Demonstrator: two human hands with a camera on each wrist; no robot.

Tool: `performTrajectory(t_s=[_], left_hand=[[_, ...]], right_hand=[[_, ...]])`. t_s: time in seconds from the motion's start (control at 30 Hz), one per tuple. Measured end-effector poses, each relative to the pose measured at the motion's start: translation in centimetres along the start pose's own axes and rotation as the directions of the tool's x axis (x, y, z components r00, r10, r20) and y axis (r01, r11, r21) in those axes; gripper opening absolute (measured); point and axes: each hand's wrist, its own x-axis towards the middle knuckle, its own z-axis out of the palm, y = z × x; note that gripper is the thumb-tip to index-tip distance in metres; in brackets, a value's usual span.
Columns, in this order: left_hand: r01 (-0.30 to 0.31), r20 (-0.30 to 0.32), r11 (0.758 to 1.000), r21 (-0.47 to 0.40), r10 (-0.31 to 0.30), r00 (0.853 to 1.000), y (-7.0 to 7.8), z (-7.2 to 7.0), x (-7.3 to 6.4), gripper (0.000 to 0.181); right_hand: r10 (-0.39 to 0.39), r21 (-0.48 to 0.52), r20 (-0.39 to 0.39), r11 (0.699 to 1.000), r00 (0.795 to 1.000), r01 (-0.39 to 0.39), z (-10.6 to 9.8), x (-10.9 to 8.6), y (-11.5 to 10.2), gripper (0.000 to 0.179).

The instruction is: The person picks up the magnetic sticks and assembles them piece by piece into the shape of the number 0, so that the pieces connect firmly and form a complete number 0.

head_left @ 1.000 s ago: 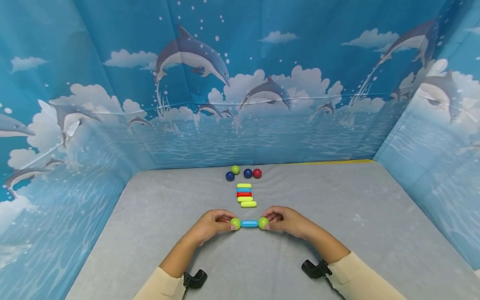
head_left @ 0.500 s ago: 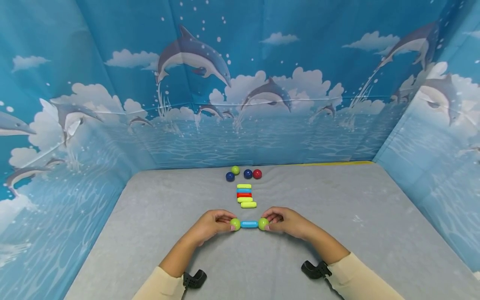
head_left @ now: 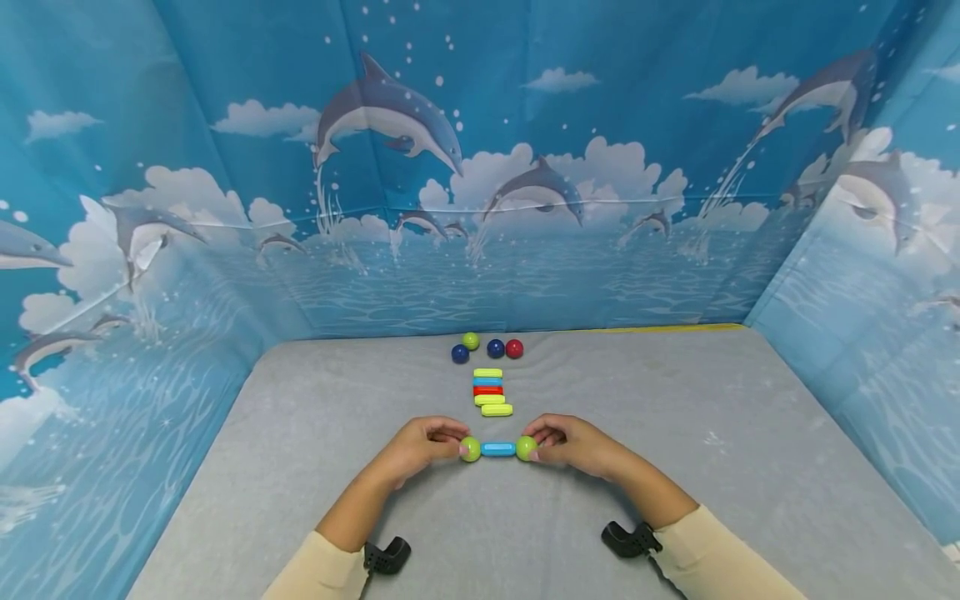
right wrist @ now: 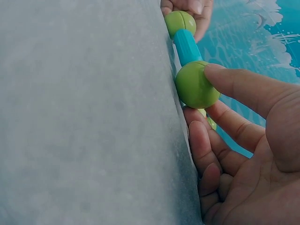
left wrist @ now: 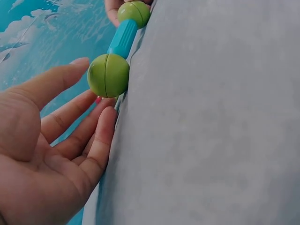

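Assembled piece, lower centre of the head view: one blue rod (head_left: 498,449), lying level from left to right, with a left green ball (head_left: 470,450) and a right green ball (head_left: 527,448) touching its ends. Whether the grey surface (head_left: 570,533) is touched by the piece cannot be told.

Left hand (head_left: 422,448), lower centre-left: the left green ball is pinched at its outer side, between thumb and fingertips; a narrow grip.

Right hand (head_left: 579,443), lower centre-right: the right green ball is pinched likewise, with the thumb laid on its near side; the remaining fingers are curled beneath, as shown in the right wrist view.

Loose rods, stacked in a column at centre, above the blue rod: upper yellow rod (head_left: 488,373), second blue rod (head_left: 487,382), red rod (head_left: 488,390), middle yellow rod (head_left: 490,400), lowest yellow rod (head_left: 497,410), the last set slightly rightward.

Loose balls, above the column, near the far edge: third green ball (head_left: 470,341), left navy ball (head_left: 460,354), right navy ball (head_left: 496,348), red ball (head_left: 513,349).

Dolphin-printed backdrop (head_left: 450,275): hung across the upper half.
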Motion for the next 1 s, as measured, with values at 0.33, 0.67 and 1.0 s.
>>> performTrajectory(t_s=[0.33,0.67,1.0], left_hand=[[-0.018,-0.150,1.000,0.018,0.020,0.989,0.7,-0.6,0.2,0.035],[-0.028,-0.178,0.998,0.065,0.039,0.983,1.5,-0.3,1.9,0.030],[0.010,-0.163,0.996,0.090,0.005,0.987,1.8,-0.1,3.6,0.027]], right_hand=[[0.005,-0.012,-0.008,1.000,1.000,-0.005,-0.1,0.1,-0.2,0.031],[0.008,-0.023,-0.020,1.000,1.000,-0.009,-0.4,0.0,-0.3,0.030],[0.018,-0.018,-0.013,1.000,1.000,-0.019,0.0,0.1,0.1,0.030]])
